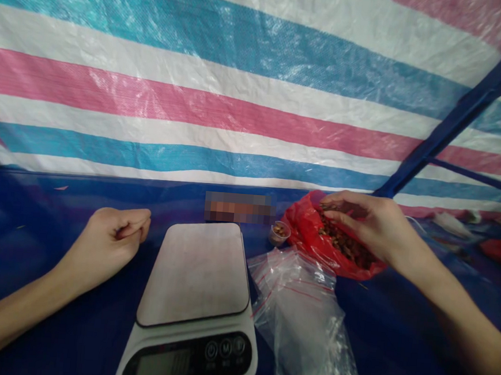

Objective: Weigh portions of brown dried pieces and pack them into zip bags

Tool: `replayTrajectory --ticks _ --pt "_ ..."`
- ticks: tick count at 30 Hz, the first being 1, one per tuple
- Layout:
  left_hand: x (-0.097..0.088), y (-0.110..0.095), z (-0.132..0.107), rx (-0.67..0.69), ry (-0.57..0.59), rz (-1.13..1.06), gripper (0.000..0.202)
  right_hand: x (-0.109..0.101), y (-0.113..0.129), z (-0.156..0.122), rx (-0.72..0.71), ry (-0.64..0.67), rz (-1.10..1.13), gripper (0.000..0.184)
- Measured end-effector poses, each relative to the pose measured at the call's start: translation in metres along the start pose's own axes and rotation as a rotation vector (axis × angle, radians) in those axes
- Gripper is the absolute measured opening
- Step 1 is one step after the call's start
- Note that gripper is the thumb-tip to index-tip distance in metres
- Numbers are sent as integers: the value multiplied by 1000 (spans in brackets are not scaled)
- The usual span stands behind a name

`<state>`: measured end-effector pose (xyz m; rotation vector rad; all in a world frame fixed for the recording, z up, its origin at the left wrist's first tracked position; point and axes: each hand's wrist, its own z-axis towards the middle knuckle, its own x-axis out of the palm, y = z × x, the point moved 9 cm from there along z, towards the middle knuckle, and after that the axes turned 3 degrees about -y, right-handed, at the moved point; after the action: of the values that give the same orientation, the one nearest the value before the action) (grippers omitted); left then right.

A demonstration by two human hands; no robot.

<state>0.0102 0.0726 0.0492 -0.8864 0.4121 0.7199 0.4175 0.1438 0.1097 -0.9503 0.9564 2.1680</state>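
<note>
My left hand [118,238] is curled in a loose fist to the left of the kitchen scale, and no object shows in it. My right hand [367,220] reaches into the mouth of a red plastic bag [304,223], thumb and forefinger closed on a few brown dried pieces [329,207]. More brown dried pieces [349,250] fill the bag under the palm. A kitchen scale [200,276] with a bare metal plate stands in front of me; its display is too blurred to read surely. Clear zip bags [305,313] lie in a pile right of the scale.
A small clear cup [279,233] with brown bits stands between scale and red bag. Behind the scale is a blurred-out patch [240,208]. A striped tarp [196,102] rises behind the blue table surface [92,325]. A blue metal bar [455,123] slants at the right.
</note>
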Motion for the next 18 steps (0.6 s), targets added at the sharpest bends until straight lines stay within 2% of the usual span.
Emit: replayTrajectory --ticks 5,9,18 --pt "-1 -2 1 -9 -2 13 25 6 -7 -2 -1 51 -28 26" --pt "-2 -5 1 -20 -3 14 25 7 -11 -2 -6 40 -91 23" --pt "-1 -3 0 -63 -2 -14 30 4 -5 -2 -37 18 -140 20"
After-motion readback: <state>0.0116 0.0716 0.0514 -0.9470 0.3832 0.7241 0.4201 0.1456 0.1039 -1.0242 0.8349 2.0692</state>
